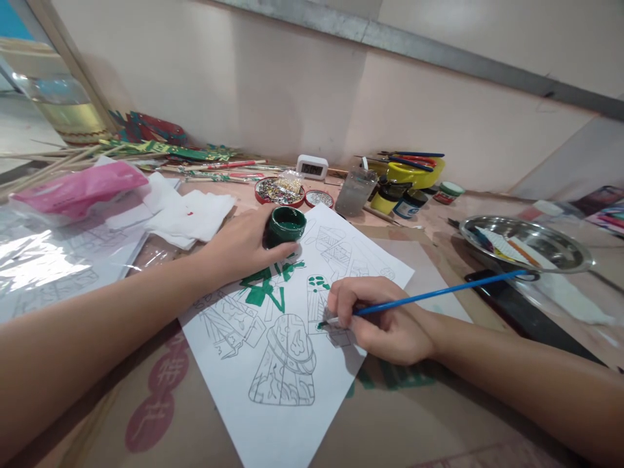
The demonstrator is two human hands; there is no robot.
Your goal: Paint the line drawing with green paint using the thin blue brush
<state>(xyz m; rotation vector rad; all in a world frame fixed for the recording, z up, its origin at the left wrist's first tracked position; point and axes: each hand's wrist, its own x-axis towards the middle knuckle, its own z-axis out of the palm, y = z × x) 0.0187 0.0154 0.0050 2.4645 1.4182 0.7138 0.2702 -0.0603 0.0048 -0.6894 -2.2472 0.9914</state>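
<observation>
My right hand [385, 318] pinches a thin blue paintbrush [439, 287]; its green-wetted tip touches a white sheet of paper [234, 396]. Pencil line drawings cover the sheet, and parts of them are painted green [260, 287]. My left hand [244, 242] is wrapped around a small jar of dark green paint [287, 224], which stands uncapped at the sheet's upper left edge. Some of the left fingers are hidden behind the jar.
A steel bowl [580, 260] and a black phone-like slab [531, 318] lie to the right. At the back stand a digital clock [312, 168], a water container [355, 190], paint jars [409, 205] and a red dish of sequins [279, 190]. White tissues [195, 214] and a pink packet [82, 188] are left.
</observation>
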